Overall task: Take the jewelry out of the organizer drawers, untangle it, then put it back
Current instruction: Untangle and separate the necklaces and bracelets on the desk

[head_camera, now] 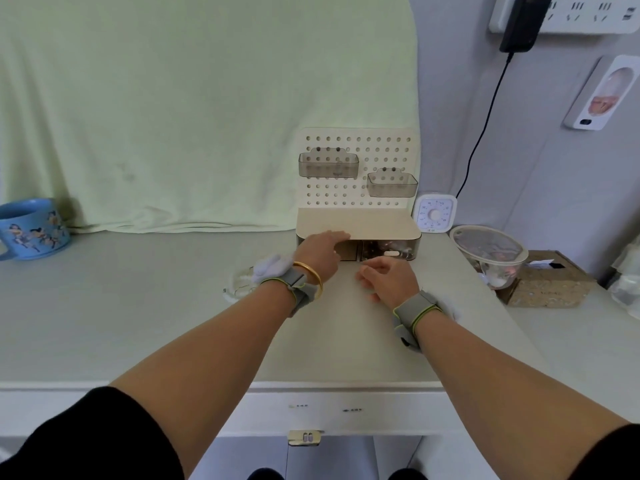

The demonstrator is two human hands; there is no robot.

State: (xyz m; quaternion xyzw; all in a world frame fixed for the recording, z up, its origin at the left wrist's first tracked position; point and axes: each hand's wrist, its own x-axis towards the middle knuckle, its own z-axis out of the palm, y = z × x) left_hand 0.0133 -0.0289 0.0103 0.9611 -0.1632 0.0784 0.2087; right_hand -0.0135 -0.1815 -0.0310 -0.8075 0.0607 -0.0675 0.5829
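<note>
left hand [320,252] touches the organizer [358,230] front; right hand [389,277] rests just beside.

Blue printed mug [33,228], far left on surface [138,306]. White dial timer [434,213], centre right. Lidded clear bowl [488,251] touching cork tissue box [550,280], right. Power strip [568,13], upper right, black adapter [521,22] plugged in.

A home desk: cartoon mug [33,228], tissue box [547,284], wall power strip [568,13].
</note>
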